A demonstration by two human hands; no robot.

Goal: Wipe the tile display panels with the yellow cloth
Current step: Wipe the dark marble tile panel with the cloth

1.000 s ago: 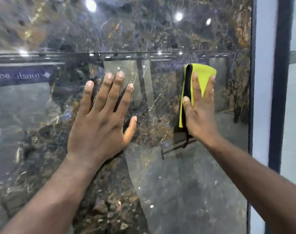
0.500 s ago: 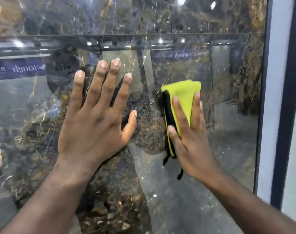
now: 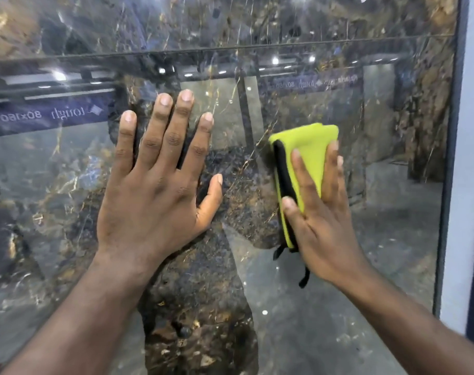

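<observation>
Observed at this moment: both my hands were flat against the lower tile display panel [image 3: 379, 266], a glossy dark marble-patterned face standing upright before me.

Left hand [image 3: 154, 190]: open, palm and spread fingers pressed on the bare panel, holding nothing. I judged it a brace only.

Right hand [image 3: 322, 220]: open, its straight fingers pressing the folded yellow cloth [image 3: 311, 147] onto the panel. The thumb lay across the cloth's black-edged side; I could not tell whether it hooked the fold or merely rested on it. A black loop [image 3: 303, 277] hung free below the heel of the hand.

Position of the cloth: under my right fingers, to the right of the left hand and apart from its thumb, below the horizontal joint [image 3: 257, 46] that divides this panel from the upper panel [image 3: 230, 20], and left of the dark frame [image 3: 451, 158] at the panel's right edge. Its long axis ran roughly upright, top leaning slightly right, in line with my fingers.

Finding: the cloth belonged wholly to the right hand. The left hand stood just left of it at about the same height, so a stroke leftward would meet that hand, while upward, downward and rightward lay bare panel. I judged wiping in progress; gloss and reflections, including a mirrored banner [image 3: 49, 115], hid which areas were already clean
</observation>
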